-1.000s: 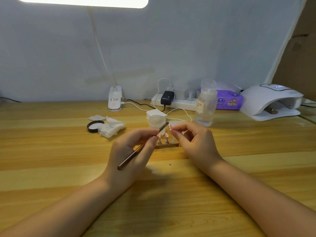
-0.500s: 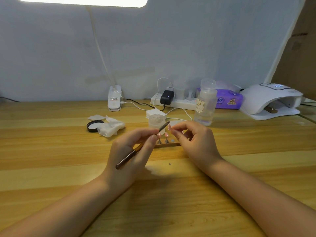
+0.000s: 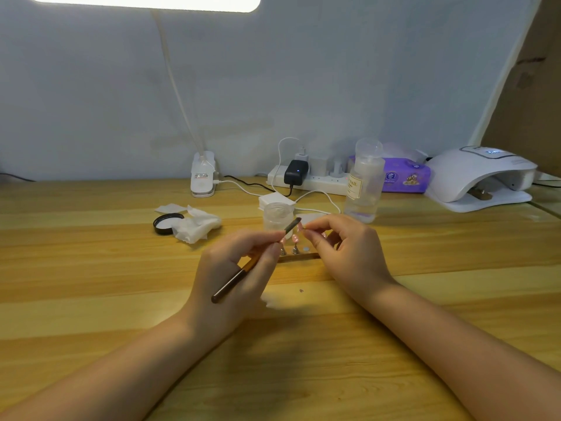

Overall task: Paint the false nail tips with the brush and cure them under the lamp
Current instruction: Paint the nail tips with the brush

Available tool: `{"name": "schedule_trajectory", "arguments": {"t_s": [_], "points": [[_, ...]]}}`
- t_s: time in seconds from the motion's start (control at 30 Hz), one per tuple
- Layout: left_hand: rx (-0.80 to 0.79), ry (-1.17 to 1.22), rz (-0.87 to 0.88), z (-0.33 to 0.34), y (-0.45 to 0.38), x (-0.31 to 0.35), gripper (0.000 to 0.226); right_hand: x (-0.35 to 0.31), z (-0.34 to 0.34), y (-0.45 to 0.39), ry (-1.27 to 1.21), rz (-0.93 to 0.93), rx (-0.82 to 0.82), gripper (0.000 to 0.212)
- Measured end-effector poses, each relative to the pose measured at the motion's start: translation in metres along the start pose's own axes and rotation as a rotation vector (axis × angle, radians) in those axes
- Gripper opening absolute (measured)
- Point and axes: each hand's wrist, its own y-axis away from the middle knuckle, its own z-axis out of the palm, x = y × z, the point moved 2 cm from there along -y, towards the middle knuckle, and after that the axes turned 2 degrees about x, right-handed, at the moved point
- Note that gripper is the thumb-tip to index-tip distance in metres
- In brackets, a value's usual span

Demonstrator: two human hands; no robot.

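Clear bottle (image 3: 362, 183) label reads "NAIL"; left hand (image 3: 233, 275) grips brush (image 3: 252, 262), right hand (image 3: 346, 253) pinches nail tip (image 3: 300, 227).

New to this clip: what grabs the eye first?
Centre of the table: the left hand holds a brush to a pink nail tip pinched by the right hand. At far right sits the white curing lamp; a bright desk light glares along the top edge.
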Motion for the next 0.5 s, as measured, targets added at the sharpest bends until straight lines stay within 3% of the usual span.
{"name": "schedule_trajectory", "arguments": {"t_s": [0.17, 0.5], "points": [[-0.058, 0.002, -0.034, -0.0008, 0.0025, -0.0019, 0.022, -0.0012, -0.0011, 0.0, 0.02, -0.018, -0.001, 0.009], [-0.021, -0.049, -0.033, -0.0004, 0.0004, -0.0002, 0.021, -0.002, -0.0016, 0.0, 0.039, -0.018, 0.0, 0.009]]}}
